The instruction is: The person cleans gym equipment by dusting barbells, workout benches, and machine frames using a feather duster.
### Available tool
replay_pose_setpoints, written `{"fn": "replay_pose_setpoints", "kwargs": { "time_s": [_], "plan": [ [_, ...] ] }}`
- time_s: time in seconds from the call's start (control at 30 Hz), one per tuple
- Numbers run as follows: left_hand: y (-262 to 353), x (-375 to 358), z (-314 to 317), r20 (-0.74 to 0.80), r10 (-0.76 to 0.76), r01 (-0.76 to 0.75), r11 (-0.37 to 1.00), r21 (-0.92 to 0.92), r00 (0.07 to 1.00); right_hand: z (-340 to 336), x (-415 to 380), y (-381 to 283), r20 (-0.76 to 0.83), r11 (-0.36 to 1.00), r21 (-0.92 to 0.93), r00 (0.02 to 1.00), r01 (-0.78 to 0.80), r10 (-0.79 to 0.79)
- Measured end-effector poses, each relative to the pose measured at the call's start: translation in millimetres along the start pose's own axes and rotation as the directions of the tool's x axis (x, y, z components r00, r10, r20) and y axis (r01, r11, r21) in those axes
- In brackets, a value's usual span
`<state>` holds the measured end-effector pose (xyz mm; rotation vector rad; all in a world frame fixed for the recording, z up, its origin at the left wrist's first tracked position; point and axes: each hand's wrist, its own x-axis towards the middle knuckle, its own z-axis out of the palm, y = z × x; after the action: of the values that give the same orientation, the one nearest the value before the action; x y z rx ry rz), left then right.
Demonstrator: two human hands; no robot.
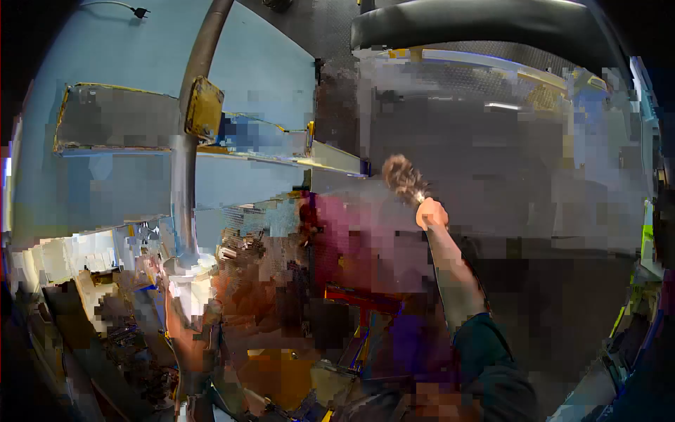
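My right hand (431, 214) is closed in a fist around the lower end of a brush (403, 177) with a shaggy brown head. The brush points up and to the left, over a wide dark grey surface (485, 183). My forearm reaches up from a dark sleeve (485, 344) at the lower right. Much of the picture is broken into smeared blocks, so the details around the hand are blurred. My left hand is not visible.
A metal pole (184, 169) rises at the left, with a yellowish plate (204, 110) on it. Behind it is a pale blue surface (260, 49) with a black plug (141, 13). A thick black padded bar (478, 24) crosses the top right. Clutter fills the lower left.
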<state>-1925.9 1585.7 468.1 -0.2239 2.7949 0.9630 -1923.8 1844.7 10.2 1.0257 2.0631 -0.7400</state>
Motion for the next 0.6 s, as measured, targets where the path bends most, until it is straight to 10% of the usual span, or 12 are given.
{"fn": "replay_pose_setpoints", "kwargs": {
  "time_s": [0.23, 0.37, 0.53, 0.6],
  "plan": [
    [-9.1, -0.1, -4.4, -0.106, -0.062, 0.071, 0.993, 0.091, 0.992, -89.6, -54.0, -23.3, -0.253, 0.755, 0.184, 0.773, 0.629, -0.582],
    [-3.3, 0.0, -5.8, -0.091, -0.001, 0.021, 0.976, 0.218, 0.996, -110.7, -29.0, -22.6, -0.124, 0.762, 0.208, 0.789, 0.613, -0.601],
    [10.1, -3.7, 4.0, -0.171, -0.078, 0.133, 0.930, 0.341, 0.982, -125.4, 16.0, -30.0, 0.009, 0.897, -0.184, 0.913, 0.402, -0.407],
    [-3.3, -10.4, 4.4, -0.207, 0.030, 0.077, 0.868, 0.490, 0.978, -150.9, 3.9, -37.5, 0.053, 0.789, 0.144, 0.791, 0.598, -0.609]
  ]
}}
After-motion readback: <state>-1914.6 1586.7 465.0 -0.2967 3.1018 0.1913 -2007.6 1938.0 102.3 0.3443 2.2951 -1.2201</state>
